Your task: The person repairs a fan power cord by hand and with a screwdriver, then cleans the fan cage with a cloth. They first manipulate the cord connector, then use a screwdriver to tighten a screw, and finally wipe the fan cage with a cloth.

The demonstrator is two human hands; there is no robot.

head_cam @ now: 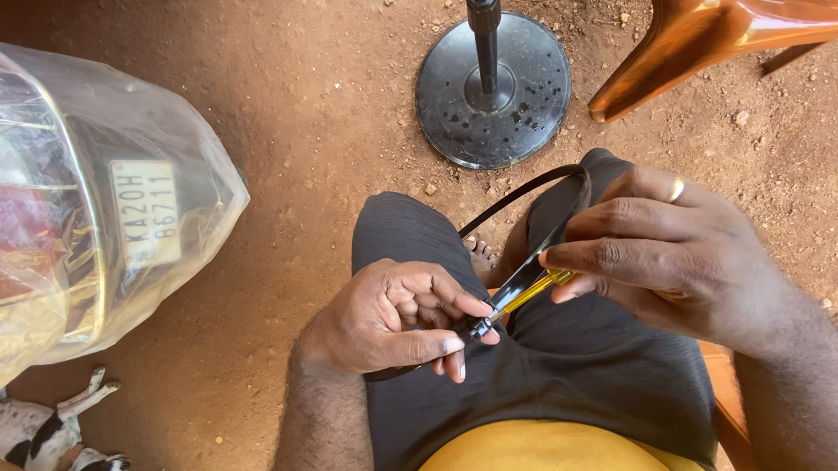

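**Mia:** What is in the middle?

**Ben:** A small screwdriver with a yellow handle (534, 288). It lies over the person's lap, between the two hands. Its metal tip points at a black strap (517, 198), right where the left fingers pinch the strap's end.

**Mia:** What does each hand do?

**Ben:** The left hand (395, 318) has its grip closed tight on the near end of the black strap. The right hand (664, 251) has its grip closed on the screwdriver, with the fingertips around the handle. That hand has a gold ring (676, 190).

**Mia:** Is the work done?

**Ben:** I think not. The tip is at the strap end, so the fixing looks like it is in the middle. I cannot tell if any tiny part is out or in yet. It is too small to see.

**Mia:** Where does the strap go?

**Ben:** It loops away over the right knee.

**Mia:** What else is there?

**Ben:** A round black stand base (493, 90) sits far off on the red dirt ground (317, 107). An orange plastic chair (714, 19) is far right. A thing wrapped in clear plastic (82, 186) is on the left. A black and white dog (53, 446) lies near left.
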